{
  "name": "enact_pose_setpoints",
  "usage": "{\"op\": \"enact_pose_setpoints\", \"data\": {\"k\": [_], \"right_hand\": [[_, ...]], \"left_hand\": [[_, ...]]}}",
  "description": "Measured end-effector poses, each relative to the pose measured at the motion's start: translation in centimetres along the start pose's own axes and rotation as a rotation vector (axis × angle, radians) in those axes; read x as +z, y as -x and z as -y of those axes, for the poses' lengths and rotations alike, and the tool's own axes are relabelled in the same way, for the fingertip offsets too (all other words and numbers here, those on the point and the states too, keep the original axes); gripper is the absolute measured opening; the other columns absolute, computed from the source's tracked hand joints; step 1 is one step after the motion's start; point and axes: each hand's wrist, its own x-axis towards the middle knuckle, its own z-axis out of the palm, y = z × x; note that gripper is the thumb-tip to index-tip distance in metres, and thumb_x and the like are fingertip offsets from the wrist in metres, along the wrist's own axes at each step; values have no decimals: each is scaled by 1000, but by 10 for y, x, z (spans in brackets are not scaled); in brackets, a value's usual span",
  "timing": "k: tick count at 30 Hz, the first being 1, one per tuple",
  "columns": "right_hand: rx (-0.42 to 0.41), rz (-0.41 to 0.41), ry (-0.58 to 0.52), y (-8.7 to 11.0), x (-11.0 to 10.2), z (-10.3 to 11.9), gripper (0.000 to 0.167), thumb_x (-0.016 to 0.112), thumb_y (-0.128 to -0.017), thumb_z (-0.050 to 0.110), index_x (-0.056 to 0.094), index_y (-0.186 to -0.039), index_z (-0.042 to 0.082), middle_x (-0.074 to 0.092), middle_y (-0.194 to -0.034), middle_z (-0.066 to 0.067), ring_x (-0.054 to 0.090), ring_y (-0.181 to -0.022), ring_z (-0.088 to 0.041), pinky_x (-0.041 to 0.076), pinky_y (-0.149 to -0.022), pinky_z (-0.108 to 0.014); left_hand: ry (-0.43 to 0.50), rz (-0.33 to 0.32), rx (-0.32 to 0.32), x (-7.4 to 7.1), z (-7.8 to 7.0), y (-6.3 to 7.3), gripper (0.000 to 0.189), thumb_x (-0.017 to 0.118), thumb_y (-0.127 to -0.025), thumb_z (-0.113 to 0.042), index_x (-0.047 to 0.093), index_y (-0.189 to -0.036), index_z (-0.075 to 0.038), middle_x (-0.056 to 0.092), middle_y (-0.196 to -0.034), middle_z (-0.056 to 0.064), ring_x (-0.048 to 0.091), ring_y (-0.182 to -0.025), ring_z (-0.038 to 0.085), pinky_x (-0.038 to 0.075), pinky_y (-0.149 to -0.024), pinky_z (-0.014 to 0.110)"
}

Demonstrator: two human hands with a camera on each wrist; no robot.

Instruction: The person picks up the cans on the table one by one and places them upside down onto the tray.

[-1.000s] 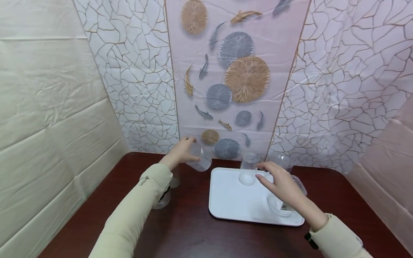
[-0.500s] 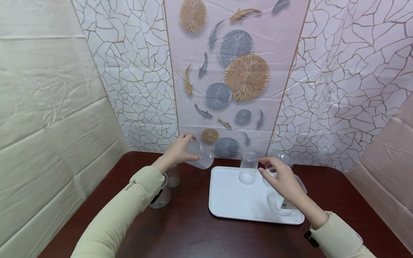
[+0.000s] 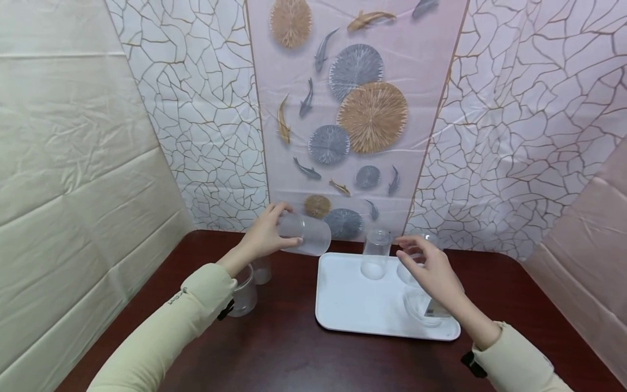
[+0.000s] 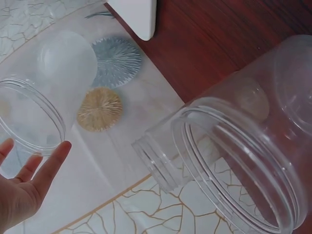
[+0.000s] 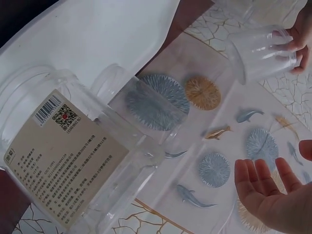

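My left hand [image 3: 262, 235] grips a clear plastic jar [image 3: 313, 235] near its mouth, fingers and thumb on the rim. The jar is raised at the back of the table, tipped on its side with its base to the right. In the left wrist view, fingertips of the left hand [image 4: 34, 187] meet the ringed rim of that jar [image 4: 73, 63]. My right hand [image 3: 436, 269] hovers over the right part of the white tray [image 3: 343, 305], fingers loosely bent and holding nothing. Below it stands a clear jar with a beige printed label [image 5: 68, 161].
A slim clear jar [image 3: 375, 258] stands at the tray's back edge, and another clear jar [image 3: 431, 239] shows behind the right hand. Two more, a larger jar [image 3: 243, 296] and a smaller jar [image 3: 263, 270], stand left of the tray on the dark red table [image 3: 294, 348].
My left hand has drawn slightly left, and its jar has turned closer to level, base swinging up and right. The right hand has shifted slightly right, away from the slim jar.
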Motion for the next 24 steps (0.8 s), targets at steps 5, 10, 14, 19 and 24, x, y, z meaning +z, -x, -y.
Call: {"op": "enact_pose_setpoints", "data": {"k": [5, 10, 14, 19, 24], "right_hand": [[14, -1, -12, -1, -1, 1, 26, 57, -94, 15, 60, -117, 2, 66, -111, -13, 61, -96, -24, 51, -78, -23], [31, 0, -33, -2, 0, 2, 28, 57, -95, 18, 59, -119, 4, 64, -114, -12, 58, -98, -16, 49, -78, -18], [34, 1, -94, -3, 2, 5, 28, 57, -95, 18, 59, -119, 4, 63, -116, -14, 57, -98, -14, 48, -78, -14], [32, -3, -163, -4, 5, 5, 29, 57, -95, 17, 58, -120, 3, 62, -118, -16, 55, -97, -4, 48, -76, -12], [34, -15, -230, -3, 9, 4, 31, 55, -96, 19, 56, -122, 2, 60, -119, -7, 51, -96, 9, 47, -76, -10]], "left_hand": [[80, -38, -3, -5, -3, 7, 62, 79, -72, -38, 49, -123, -21, 50, -117, 9, 56, -106, 29, 51, -80, 44], [141, -89, 35, -12, -6, 13, 61, 80, -73, -32, 50, -123, -17, 50, -117, 8, 54, -102, 27, 53, -75, 39], [186, -105, 63, -15, -8, 18, 63, 81, -72, -28, 49, -125, -14, 50, -119, 9, 54, -102, 28, 56, -73, 40], [232, -118, 90, -16, -12, 26, 62, 81, -73, -26, 48, -125, -16, 49, -120, 7, 56, -103, 28, 57, -73, 40], [374, -133, 99, -16, -19, 33, 60, 79, -74, -18, 48, -125, -15, 48, -121, 9, 57, -104, 30, 57, -72, 38]]}}
